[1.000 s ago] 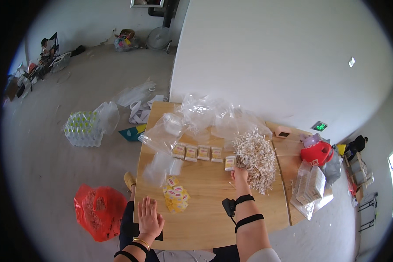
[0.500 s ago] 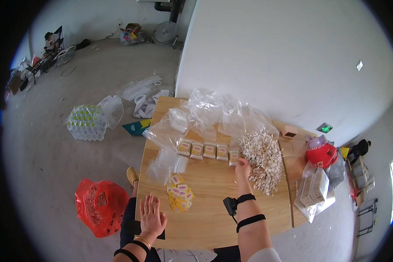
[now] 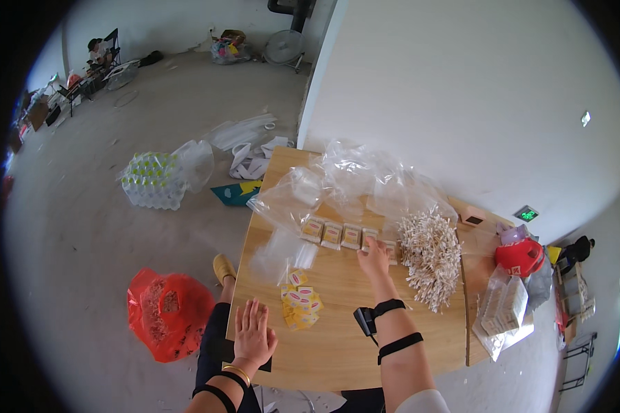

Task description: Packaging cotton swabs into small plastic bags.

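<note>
Several small clear packets of cotton swabs [image 3: 332,235], each with a yellow-and-white label, stand in a row across the table. My right hand [image 3: 375,263] is at the right part of this row, its bent fingers closed on a packet [image 3: 370,235]. The hand partly covers it and the last packet [image 3: 390,249]. A big heap of loose cotton swabs [image 3: 430,258] lies just right of the row. My left hand [image 3: 253,337] rests flat at the table's near left edge, fingers stretched and holding nothing. Beyond its fingertips lie scattered yellow-and-white label cards [image 3: 301,303].
Clear plastic bags [image 3: 355,172] lie along the table's far side, with small clear bags [image 3: 279,255] at left. A red container [image 3: 519,257] and bagged white packs [image 3: 506,306] stand at right. On the floor are a red bag [image 3: 169,313] and bundled bottles [image 3: 151,180].
My right hand has moved left along the row, from the last packet to the one beside it. The whole view has shifted, and my left hand still lies flat at the table edge.
</note>
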Available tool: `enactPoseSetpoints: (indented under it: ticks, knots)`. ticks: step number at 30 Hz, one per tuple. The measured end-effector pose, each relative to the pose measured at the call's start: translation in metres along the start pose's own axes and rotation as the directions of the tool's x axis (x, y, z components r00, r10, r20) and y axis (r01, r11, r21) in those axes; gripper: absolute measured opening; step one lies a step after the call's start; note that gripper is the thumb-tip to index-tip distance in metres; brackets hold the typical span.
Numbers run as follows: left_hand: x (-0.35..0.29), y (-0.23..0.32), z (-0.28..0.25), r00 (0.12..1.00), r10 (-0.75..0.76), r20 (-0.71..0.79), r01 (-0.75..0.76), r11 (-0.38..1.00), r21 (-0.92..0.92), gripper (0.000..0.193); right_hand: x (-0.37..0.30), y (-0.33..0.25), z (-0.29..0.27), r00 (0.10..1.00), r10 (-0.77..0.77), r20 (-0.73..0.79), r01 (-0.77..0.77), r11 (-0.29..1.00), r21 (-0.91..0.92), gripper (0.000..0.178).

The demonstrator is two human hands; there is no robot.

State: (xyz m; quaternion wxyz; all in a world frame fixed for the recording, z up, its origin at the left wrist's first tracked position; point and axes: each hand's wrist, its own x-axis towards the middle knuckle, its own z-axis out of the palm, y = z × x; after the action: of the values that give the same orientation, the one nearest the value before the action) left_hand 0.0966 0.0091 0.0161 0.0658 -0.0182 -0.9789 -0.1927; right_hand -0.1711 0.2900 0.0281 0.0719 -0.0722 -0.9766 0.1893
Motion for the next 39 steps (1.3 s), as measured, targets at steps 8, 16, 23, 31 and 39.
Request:
enactPoseSetpoints:
  ticks: [8,16,23,31,39]
  knots:
    - [-0.001,-0.001,0.001,1.0,-0.003,-0.016,0.003,1.0,-0.008,0.062,-0.078,-0.005,0.002,0.949,-0.286,0.136,0.264,0.952,0.156,0.051]
    - [-0.002,-0.002,0.003,0.999,0.004,-0.034,-0.005,1.0,-0.03,0.061,-0.222,0.039,-0.016,0.986,-0.158,-0.048,0.163,0.98,0.116,0.058]
    - [0.001,0.001,0.006,0.997,0.067,-0.045,-0.069,0.996,-0.049,0.065,-0.261,0.037,-0.014,0.995,-0.011,-0.103,-0.009,0.982,-0.19,0.052]
    - [-0.002,0.001,0.005,0.998,0.016,-0.061,-0.017,1.0,-0.015,0.067,-0.261,0.029,-0.015,0.989,-0.005,-0.145,-0.017,0.988,-0.152,0.054]
    - [-0.007,0.004,0.003,0.996,0.056,-0.076,-0.059,0.998,-0.027,0.064,-0.265,0.031,-0.019,0.983,-0.02,-0.184,0.0,0.994,-0.107,0.054]
